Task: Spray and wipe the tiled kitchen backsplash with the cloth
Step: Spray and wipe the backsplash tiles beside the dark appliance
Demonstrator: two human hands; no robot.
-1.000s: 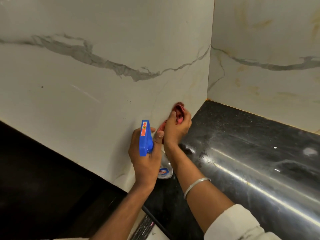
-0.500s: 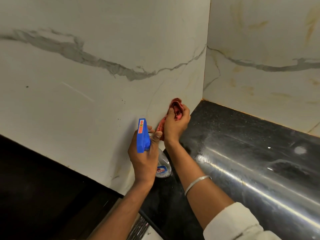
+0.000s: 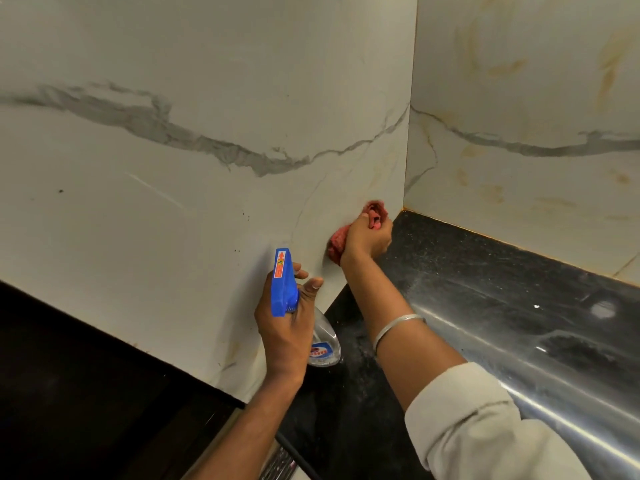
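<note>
— Two hands were in view, weren't they? What did each one have?

— Yes. The right hand (image 3: 367, 239), just right of the frame's centre, was clenched around a bunched red cloth (image 3: 337, 242). The left hand (image 3: 285, 323), lower and a little left of it, was wrapped around the neck of a spray bottle (image 3: 323, 342).

— Where did the cloth sit relative to the fingers (image 3: 382, 233)?

— It stuck out on both sides of the fist: one tuft above the knuckles, toward the corner, and a larger wad below and left of the palm, against the marble-patterned backsplash (image 3: 207, 202). The fingers curled over the middle of it, so that part was hidden.

— Was the cloth touching the wall?

— The lower wad was pressed against the left-hand panel, low down, near the corner where that panel met the second panel (image 3: 519, 98) in the upper right of the frame. It was just above the bench (image 3: 485, 299).

— And the bottle?

— Its blue trigger head (image 3: 284, 282) pointed up the frame, toward the wall, with an orange label along its top. The clear body hung below the hand, with a small label near its base. The thumb lay over the neck; the other fingers were mostly hidden behind the head, so I couldn't tell whether the trigger was squeezed.

— Anything else?

— A silver bangle (image 3: 398, 327) sat on the right forearm, and a pale sleeve (image 3: 485, 420) was rolled up above it. The black bench was glossy, with a bright streak of reflected light across the lower right.
</note>
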